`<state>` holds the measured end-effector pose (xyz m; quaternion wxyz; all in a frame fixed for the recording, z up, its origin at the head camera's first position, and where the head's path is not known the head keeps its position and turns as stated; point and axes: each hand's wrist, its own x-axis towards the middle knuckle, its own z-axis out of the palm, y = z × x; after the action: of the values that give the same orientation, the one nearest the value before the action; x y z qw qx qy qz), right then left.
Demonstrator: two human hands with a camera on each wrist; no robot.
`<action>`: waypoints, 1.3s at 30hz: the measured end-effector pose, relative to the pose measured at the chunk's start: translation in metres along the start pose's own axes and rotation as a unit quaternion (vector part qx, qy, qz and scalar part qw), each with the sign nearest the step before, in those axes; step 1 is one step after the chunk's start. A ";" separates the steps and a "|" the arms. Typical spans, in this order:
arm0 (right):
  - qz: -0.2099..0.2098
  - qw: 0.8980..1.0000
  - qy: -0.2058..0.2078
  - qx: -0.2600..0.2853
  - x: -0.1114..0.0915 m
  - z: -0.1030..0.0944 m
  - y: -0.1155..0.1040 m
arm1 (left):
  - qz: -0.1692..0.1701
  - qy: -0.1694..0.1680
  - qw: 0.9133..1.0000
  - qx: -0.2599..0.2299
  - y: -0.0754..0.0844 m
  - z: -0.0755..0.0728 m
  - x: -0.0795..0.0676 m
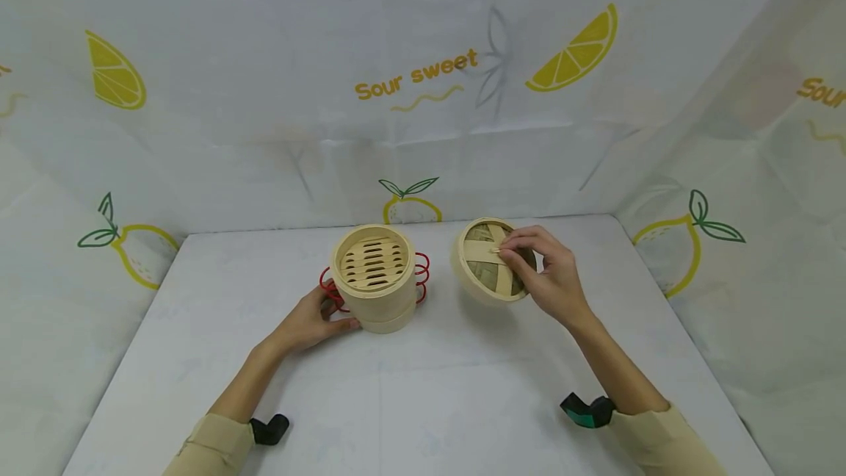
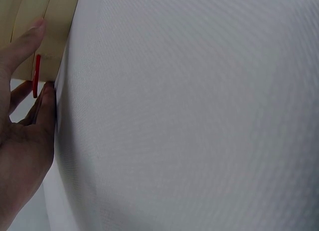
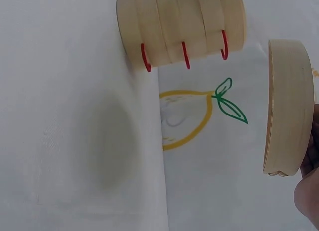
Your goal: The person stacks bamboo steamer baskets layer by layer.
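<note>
A round bamboo steamer (image 1: 383, 307) of stacked tiers stands on the table, its slatted top tier (image 1: 374, 264) uncovered. Red loop handles (image 1: 423, 278) stick out on both sides. My left hand (image 1: 316, 323) grips the stack low on its left, thumb in front and fingers near the handles; the left wrist view has the thumb (image 2: 27, 44) against the bamboo wall. To the right, my right hand (image 1: 545, 270) pinches the small knob of the woven bamboo lid (image 1: 485, 270) between thumb and fingers. Tilted, the lid (image 3: 288, 106) hangs above the table, apart from the steamer.
A white cloth covers the table (image 1: 423, 410). Behind and at the sides hangs a white sheet (image 1: 317, 50) with printed lemons and words. The lid's shadow (image 3: 107, 141) falls on the tabletop. Dark devices (image 1: 269, 430) sit at both wrists.
</note>
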<state>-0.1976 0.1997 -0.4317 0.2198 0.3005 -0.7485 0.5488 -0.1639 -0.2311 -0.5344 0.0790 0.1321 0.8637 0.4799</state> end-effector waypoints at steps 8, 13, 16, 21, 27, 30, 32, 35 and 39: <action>-0.002 1.000 0.002 0.015 0.004 0.011 -0.003 | 0.001 -0.001 1.000 -0.007 0.000 -0.001 0.000; 0.002 1.000 0.009 0.018 0.005 0.017 -0.004 | 0.004 -0.001 1.000 -0.007 -0.001 -0.001 0.000; 0.002 1.000 0.011 0.016 0.006 0.020 -0.005 | 0.003 -0.002 1.000 -0.007 0.000 -0.001 0.001; -0.002 1.000 0.009 0.015 0.007 0.025 -0.008 | 0.004 -0.002 1.000 -0.008 0.000 -0.001 0.000; -0.005 1.000 0.008 0.021 0.010 0.031 -0.011 | 0.006 0.000 1.000 -0.008 0.000 -0.001 0.000; -0.006 1.000 0.005 0.021 0.011 0.034 -0.013 | 0.007 0.001 1.000 -0.002 0.000 -0.001 0.000; -0.006 1.000 0.003 0.023 0.013 0.035 -0.015 | 0.009 0.001 1.000 -0.001 0.000 -0.001 0.000; -0.006 1.000 0.000 0.026 0.015 0.038 -0.016 | 0.011 0.001 1.000 -0.004 -0.001 -0.001 0.001; -0.011 1.000 0.000 0.026 0.017 0.041 -0.017 | 0.010 0.000 1.000 -0.009 -0.001 -0.001 0.001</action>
<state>-0.1984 0.1531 -0.4211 0.2179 0.3146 -0.7308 0.5653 -0.1650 -0.2319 -0.5343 0.0755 0.1397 0.8579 0.4886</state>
